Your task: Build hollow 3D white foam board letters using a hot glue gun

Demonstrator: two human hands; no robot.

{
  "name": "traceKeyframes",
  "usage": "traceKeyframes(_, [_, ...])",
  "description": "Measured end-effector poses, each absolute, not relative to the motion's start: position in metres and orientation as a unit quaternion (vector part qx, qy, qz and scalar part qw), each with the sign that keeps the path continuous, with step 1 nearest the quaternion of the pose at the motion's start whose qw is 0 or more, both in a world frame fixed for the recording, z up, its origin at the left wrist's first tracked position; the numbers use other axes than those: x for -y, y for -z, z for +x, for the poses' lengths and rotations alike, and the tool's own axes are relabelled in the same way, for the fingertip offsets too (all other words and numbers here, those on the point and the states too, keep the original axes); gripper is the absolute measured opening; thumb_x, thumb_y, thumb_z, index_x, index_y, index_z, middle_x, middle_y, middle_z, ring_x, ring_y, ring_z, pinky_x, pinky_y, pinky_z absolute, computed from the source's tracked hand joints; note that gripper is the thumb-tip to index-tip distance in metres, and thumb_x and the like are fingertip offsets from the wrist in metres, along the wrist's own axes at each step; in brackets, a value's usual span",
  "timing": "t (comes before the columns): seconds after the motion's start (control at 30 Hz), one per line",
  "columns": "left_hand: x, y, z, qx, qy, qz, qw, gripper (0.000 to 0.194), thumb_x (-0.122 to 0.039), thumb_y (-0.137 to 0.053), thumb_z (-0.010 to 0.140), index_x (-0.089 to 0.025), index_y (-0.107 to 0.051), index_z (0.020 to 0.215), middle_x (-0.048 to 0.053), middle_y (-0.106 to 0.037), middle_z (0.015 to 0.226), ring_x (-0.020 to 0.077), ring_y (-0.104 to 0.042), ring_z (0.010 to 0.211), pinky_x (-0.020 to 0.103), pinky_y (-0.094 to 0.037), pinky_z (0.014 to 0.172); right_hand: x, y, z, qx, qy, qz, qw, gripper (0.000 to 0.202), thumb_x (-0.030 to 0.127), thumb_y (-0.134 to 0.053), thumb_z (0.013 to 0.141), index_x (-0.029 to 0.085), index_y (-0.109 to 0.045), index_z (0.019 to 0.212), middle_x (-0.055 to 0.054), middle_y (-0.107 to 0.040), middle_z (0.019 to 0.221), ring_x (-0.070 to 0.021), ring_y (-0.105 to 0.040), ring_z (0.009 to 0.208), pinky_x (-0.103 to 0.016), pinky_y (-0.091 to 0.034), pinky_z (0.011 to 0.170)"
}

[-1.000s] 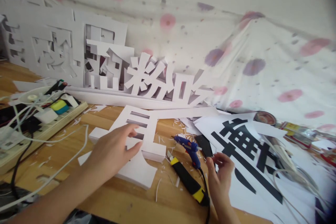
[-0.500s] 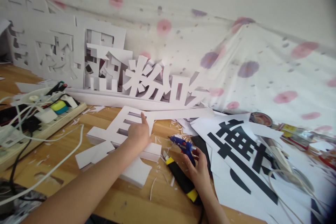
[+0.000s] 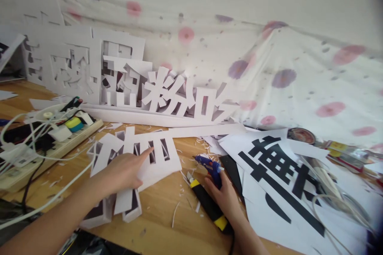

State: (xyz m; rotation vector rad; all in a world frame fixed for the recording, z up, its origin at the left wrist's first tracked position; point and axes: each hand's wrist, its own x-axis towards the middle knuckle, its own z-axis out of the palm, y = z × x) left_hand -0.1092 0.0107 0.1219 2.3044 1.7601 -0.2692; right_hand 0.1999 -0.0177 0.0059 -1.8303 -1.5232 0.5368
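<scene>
A thick white foam character lies on the wooden table at centre left, its cut slots pointing away from me. My left hand rests across it, index finger stretched over the slots and thumb apart; the other fingers are hard to make out. To the right, my right hand is wrapped round the handle of a blue glue gun, whose nozzle points left. A black and yellow utility knife lies just left of that hand, blade toward the character.
White cut-out characters lean on the wall. A power strip with tangled cables is at left. Printed paper sheets cover the right side, with a tape roll behind. A long white strip crosses the back; scraps lie about.
The white character has turned, so its slots now stand upright in view. My left hand has moved left and toward me over it. The right hand and glue gun have barely shifted.
</scene>
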Motion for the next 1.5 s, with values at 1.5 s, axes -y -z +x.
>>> traceKeyframes(1.5, [0.064,-0.119,-0.175,-0.618,-0.456,0.609,0.199,0.054,-0.054,-0.063,0.076,-0.045,-0.050,0.127,-0.010,-0.056,0.132,0.0252,-0.052,0.122,0.043,-0.036,0.108,0.026,-0.095,0.090,0.740,-0.335,-0.549,0.197,0.036,0.049,-0.045,0.085,0.019,-0.064,0.081,-0.003,-0.062,0.065,-0.0162,-0.053,0.059,-0.026,-0.042,0.055])
